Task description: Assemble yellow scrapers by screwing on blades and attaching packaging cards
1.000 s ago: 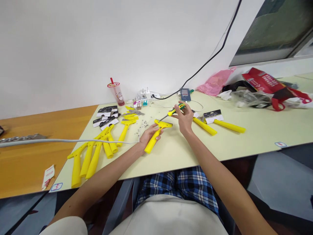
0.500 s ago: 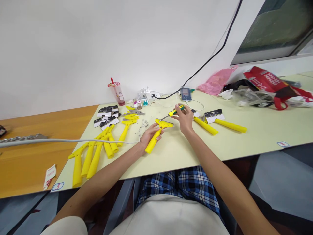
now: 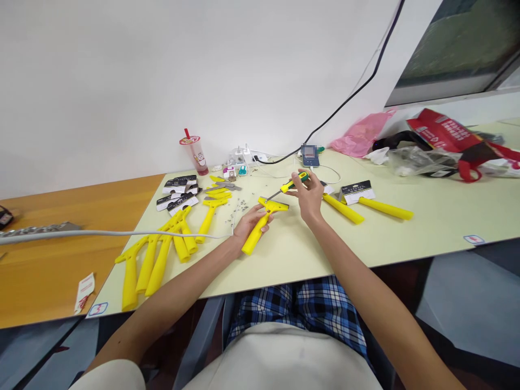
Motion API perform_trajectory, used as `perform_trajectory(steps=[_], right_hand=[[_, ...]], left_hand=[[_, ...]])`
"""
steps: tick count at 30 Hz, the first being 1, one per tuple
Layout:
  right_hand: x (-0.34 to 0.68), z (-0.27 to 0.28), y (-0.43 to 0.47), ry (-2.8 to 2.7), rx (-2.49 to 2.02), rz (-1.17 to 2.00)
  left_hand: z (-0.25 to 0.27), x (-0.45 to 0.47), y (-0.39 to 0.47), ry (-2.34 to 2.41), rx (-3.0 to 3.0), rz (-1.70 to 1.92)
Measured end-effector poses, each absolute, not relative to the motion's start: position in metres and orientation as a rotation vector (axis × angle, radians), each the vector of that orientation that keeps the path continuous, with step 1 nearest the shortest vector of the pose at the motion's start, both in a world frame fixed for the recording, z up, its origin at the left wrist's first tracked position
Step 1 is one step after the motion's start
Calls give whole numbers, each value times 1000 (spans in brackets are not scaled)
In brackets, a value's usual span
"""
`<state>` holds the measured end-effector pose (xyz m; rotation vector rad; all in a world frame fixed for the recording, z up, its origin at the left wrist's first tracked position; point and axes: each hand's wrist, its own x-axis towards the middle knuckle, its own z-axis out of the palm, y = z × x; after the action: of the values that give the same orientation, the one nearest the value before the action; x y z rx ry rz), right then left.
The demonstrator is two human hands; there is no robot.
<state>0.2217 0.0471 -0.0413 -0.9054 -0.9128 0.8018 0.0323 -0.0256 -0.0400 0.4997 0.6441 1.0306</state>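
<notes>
My left hand (image 3: 248, 223) is closed around a yellow scraper (image 3: 257, 233), just under its wide head. In my right hand (image 3: 309, 199) is a screwdriver (image 3: 291, 184) with a yellow and green handle. Its tip meets the scraper's head near the left end; whether a screw sits under it is too small to tell. Small screws (image 3: 242, 206) lie scattered beside my left hand. Several more yellow scrapers (image 3: 162, 260) rest on the table to the left, with yellow head pieces and grey blades (image 3: 229, 186) behind them.
Black and white cards (image 3: 181, 202) lie at the table's left. Two scrapers with cards (image 3: 384, 208) are on the right. At the back stand a drink cup (image 3: 197, 157) and a power strip (image 3: 239, 156). A grey cable (image 3: 122, 233) crosses from the left. Bags (image 3: 447, 141) fill the back right.
Almost nothing differs. The view has shifted very slightly; both hands keep their hold, and the screwdriver tip stays at the scraper's head.
</notes>
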Motion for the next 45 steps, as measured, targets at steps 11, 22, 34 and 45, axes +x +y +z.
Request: perform_trajectory(steps=[11,22,34,45], right_hand=[[223,-41,47,-934,-909,705],[220,-37,41,-1015,-916,610],[220,-37,42,-1006,-941,654],[221,-41,46,-934,-1025,818]], left_hand=[[-37,34,-27,663,496,1036],[-43,34,-25,692,557,1040],[-43,33,-25,677,548,1026],[-42,36,-26,784,608,981]])
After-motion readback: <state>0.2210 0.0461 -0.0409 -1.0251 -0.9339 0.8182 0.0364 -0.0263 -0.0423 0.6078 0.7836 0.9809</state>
